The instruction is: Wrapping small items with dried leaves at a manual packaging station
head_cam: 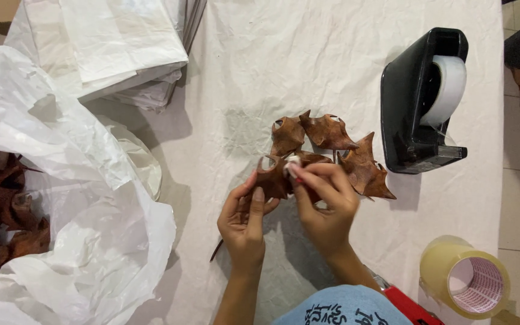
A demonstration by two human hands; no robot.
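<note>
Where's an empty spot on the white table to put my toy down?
Bare cloth lies between the stacked white sheets and the black tape dispenser, above the brown leaves. A smaller patch sits between the left hand and the plastic bag. It is crowded around the right hand and leaves.

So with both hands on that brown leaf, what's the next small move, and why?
Probably press the white bit flat onto the leaf with the right hand. Its fingertips pinch that bit at the leaf's top edge while the left hand steadies the leaf from below. What the white bit is cannot be told. More leaves lie joined beside it, and a tape dispenser stands near.
</note>
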